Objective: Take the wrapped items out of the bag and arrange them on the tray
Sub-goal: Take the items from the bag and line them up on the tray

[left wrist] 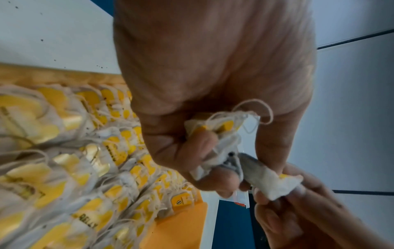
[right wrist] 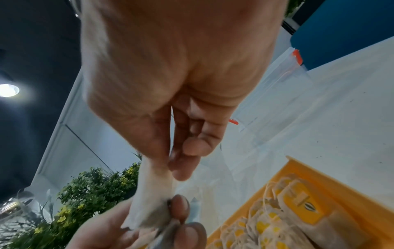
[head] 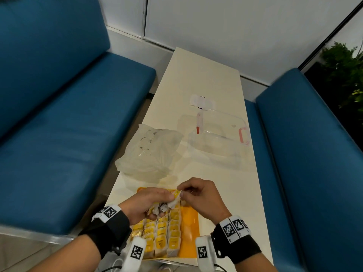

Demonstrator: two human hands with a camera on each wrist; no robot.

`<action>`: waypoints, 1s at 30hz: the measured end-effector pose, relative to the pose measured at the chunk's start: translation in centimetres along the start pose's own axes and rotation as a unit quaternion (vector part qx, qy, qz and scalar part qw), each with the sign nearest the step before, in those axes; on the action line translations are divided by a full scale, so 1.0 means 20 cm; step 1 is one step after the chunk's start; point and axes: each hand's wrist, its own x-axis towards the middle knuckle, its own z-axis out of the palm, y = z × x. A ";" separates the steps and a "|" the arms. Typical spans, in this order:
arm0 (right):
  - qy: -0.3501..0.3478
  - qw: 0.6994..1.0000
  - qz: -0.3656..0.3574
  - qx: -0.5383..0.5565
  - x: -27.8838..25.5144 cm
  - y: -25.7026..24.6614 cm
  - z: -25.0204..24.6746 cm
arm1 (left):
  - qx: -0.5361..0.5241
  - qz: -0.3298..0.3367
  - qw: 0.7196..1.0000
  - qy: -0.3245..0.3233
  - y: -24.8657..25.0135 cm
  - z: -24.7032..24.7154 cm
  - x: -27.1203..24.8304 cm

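Left hand: the left hand (head: 146,203) curls round a clump of tea bags (head: 163,207) above the tray.
Right hand: the right hand (head: 200,195) pinches one tea bag (left wrist: 275,183) at the clump's 2 o'clock edge.
Tray: the yellow tray (head: 189,222) carries rows of tea bags (head: 161,234) beneath both hands.
Bag: the clear plastic bag (head: 149,152) lies at 12 o'clock from the tray, on the cream table (head: 206,79).
Container: a clear container (head: 216,140) sits at the bag's 3 o'clock.

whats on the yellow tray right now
Rows of tea bags with yellow tags fill most of the yellow tray; its right strip is bare. The left hand and right hand, sharing a small bunch above it, cover the far end.
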 end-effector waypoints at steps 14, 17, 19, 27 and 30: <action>0.006 0.978 0.063 -0.197 0.05 -0.02 -0.10 | 0.105 0.048 0.980 0.164 -0.02 -0.04 0.04; -0.030 0.965 0.062 -0.253 0.04 0.01 -0.10 | 0.129 0.025 0.975 0.180 -0.03 -0.05 0.05; -0.059 0.957 0.065 -0.276 0.02 0.03 -0.10 | 0.144 0.020 0.972 0.186 -0.04 -0.06 0.06; -0.209 0.889 0.102 -0.395 0.01 0.10 -0.06 | 0.183 0.006 0.965 0.189 -0.03 -0.04 0.08; -0.191 0.878 0.094 -0.429 0.06 0.15 -0.03 | 0.185 -0.003 0.964 0.189 -0.02 -0.04 0.09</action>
